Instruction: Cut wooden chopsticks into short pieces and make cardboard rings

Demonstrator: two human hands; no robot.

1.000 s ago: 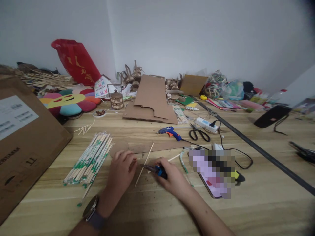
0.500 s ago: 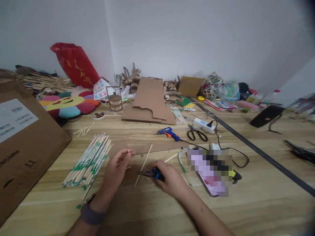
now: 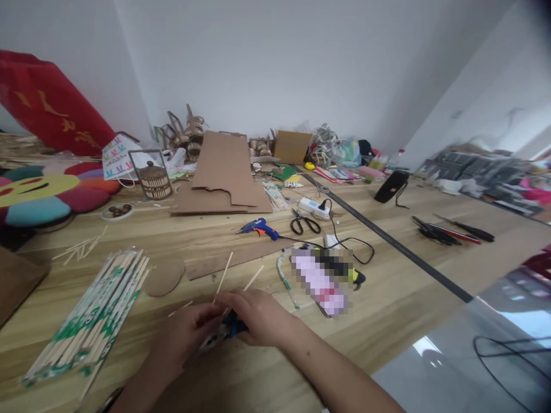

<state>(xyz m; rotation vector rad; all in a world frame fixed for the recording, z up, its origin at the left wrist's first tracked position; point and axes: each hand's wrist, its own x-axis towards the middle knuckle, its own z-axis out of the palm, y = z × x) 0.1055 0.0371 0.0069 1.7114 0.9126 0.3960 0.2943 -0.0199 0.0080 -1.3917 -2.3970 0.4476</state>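
My right hand (image 3: pixel 264 318) is closed around pliers (image 3: pixel 233 326) with blue on the handles; their jaws are blurred and point left. My left hand (image 3: pixel 183 338) meets the right over the table, its fingers bent together beside the pliers. Whatever those fingers hold is hidden. Just beyond both hands, a thin wooden stick (image 3: pixel 224 275) slants up; its lower end is covered by the fingers. Another short stick (image 3: pixel 253 277) lies past the right hand. To the left are wrapped chopsticks (image 3: pixel 97 310) in green and white packaging. A round cardboard disc (image 3: pixel 165 277) lies between them and the hands.
A blue glue gun (image 3: pixel 260 228), black scissors (image 3: pixel 305 222) and a white power strip (image 3: pixel 314 207) lie ahead. A phone-like pink object (image 3: pixel 316 281), partly pixelated, is right of my hands. Cardboard sheets (image 3: pixel 224 172) and a small lidded basket (image 3: pixel 154 180) stand behind. A long dark bar (image 3: pixel 387 241) crosses the right side.
My view has turned right, showing more floor and tools. My hands, apart before, have come together, and the left fingers now reach the pliers, which are less visible.
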